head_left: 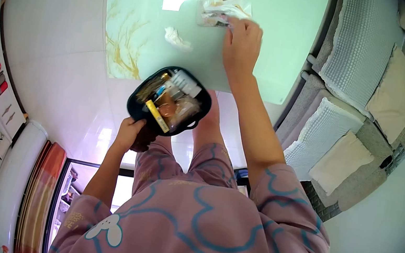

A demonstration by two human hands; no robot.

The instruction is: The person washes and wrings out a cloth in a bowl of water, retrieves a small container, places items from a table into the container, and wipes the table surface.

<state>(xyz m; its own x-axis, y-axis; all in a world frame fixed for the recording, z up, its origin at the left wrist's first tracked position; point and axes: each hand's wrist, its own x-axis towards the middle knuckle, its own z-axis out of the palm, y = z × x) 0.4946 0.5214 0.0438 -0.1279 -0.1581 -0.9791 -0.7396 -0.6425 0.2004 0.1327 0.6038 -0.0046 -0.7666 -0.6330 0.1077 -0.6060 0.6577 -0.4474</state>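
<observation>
My left hand (130, 133) grips the near-left edge of a dark basket (133, 107) and something dark brown hangs just beside it. Inside the basket lie a white bottle (186, 83), a yellow box (157, 115) and other small items. My right hand (243, 45) is over the glass table, its fingertips at the right end of a clear and white plastic packet (221, 10). Its fingers are bent together; whether they pinch the packet is hard to tell. A crumpled white tissue (177, 39) lies on the table to the left of my right hand.
The pale green glass table (274, 74) spans the top middle. A grey sofa (352, 187) with cushions (396, 93) stands at the right. White drawers (8, 109) and a striped orange curtain (40, 196) are at the left. Part of a glass object shows at the table's far edge.
</observation>
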